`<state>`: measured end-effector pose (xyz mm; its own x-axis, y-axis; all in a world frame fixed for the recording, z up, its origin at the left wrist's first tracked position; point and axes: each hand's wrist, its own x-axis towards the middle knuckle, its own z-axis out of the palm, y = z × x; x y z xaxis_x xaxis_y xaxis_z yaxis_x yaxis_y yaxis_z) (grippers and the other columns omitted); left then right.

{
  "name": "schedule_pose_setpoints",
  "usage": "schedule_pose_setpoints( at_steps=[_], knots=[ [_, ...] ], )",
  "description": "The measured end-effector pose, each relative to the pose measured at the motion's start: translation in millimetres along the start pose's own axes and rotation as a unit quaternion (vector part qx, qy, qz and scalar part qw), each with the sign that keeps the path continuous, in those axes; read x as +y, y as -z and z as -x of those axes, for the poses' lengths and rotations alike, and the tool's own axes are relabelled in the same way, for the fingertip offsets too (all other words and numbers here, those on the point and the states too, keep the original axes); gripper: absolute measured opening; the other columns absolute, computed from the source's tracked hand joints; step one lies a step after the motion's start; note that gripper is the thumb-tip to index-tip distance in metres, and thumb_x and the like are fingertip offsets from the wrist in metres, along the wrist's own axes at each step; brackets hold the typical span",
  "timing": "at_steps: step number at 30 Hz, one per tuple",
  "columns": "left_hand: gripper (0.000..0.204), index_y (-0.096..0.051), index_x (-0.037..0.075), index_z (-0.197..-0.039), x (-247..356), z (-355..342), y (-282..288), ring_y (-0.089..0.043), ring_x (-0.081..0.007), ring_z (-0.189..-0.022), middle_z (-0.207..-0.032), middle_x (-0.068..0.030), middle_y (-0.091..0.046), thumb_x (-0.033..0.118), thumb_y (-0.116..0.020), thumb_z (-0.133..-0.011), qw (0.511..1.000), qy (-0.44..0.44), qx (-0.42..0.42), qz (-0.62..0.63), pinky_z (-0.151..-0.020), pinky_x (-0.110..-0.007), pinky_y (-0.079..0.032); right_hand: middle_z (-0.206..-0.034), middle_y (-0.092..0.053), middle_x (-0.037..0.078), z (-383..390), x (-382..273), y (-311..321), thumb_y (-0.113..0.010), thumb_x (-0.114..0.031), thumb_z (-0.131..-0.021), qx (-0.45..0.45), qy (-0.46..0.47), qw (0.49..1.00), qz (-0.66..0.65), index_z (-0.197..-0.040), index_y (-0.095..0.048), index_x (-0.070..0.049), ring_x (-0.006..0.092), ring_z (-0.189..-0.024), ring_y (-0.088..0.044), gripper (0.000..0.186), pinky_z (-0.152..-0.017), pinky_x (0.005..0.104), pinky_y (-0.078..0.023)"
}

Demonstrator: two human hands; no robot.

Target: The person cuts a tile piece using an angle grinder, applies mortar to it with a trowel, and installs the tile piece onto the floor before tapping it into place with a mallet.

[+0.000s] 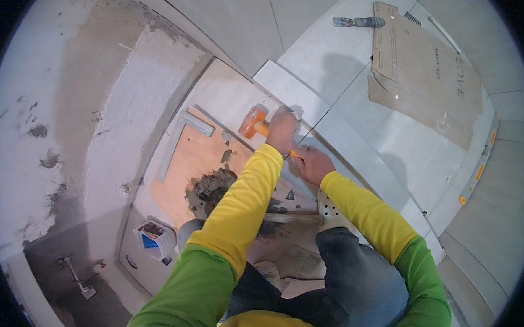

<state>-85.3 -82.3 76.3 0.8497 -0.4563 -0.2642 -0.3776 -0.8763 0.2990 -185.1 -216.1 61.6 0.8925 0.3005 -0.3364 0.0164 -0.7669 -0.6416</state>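
Note:
An orange-headed mallet (252,123) lies low over the edge of the pale floor tiles, its orange-yellow handle running down to the right. My right hand (314,164) is closed round the end of that handle. Across the middle of the handle, nearer the mallet's head, is my left hand (282,131); its fingers look curled, but what they hold is hidden. Below the hands, a narrow tile strip (293,82) borders the larger tiles. A heap of grey mortar (210,190) sits on an orange-tan board (185,153) to the left of my left forearm.
Cardboard (426,77) covers part of the tiles at far right, with a scraper (358,22) at its corner. A spirit level (480,169) lies along the right wall. A short grey bar (199,123) rests on the board. A white container (154,241) stands near my left knee.

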Motion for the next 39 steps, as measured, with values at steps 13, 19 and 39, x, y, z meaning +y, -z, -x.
schedule_pose_setpoints(
  at_steps=[13,19,39],
  knots=[
    [0.016,-0.064,-0.001,-0.075,-5.3,-19.9,-39.0,-0.059,-0.0445,-0.083,-0.082,-0.0250,-0.064,0.001,-0.059,-0.059,0.981,0.003,0.163,0.108,-0.077,-0.047,-0.049,-0.092,-0.062,0.029,-31.7,-6.6,-34.7,-0.054,-0.022,-0.088,0.087,-0.051,0.993,-0.065,-0.089,-0.065,0.004,0.0438,-0.085,-0.061,0.029,-0.080,0.0502,-0.049],
    [0.028,-0.063,-0.002,-0.095,-12.3,-16.9,-31.9,-0.058,-0.0450,-0.094,-0.096,-0.0282,-0.059,0.006,-0.067,-0.069,0.994,0.012,0.054,0.097,-0.084,-0.048,-0.048,-0.093,-0.062,0.029,-39.4,-2.1,-40.9,-0.052,-0.021,-0.088,0.037,-0.033,0.997,-0.060,-0.092,-0.064,0.005,0.0446,-0.086,-0.061,0.029,-0.081,0.0503,-0.050],
    [0.017,-0.063,-0.004,-0.081,-17.2,-21.7,-42.5,-0.061,-0.0456,-0.084,-0.083,-0.0272,-0.063,0.004,-0.063,-0.067,0.992,-0.040,0.101,0.071,-0.077,-0.050,-0.049,-0.091,-0.061,0.030,-54.6,9.8,-67.2,-0.056,-0.022,-0.085,0.111,-0.002,0.988,-0.109,-0.091,-0.062,0.006,0.0465,-0.087,-0.060,0.029,-0.081,0.0512,-0.048]
  ],
)
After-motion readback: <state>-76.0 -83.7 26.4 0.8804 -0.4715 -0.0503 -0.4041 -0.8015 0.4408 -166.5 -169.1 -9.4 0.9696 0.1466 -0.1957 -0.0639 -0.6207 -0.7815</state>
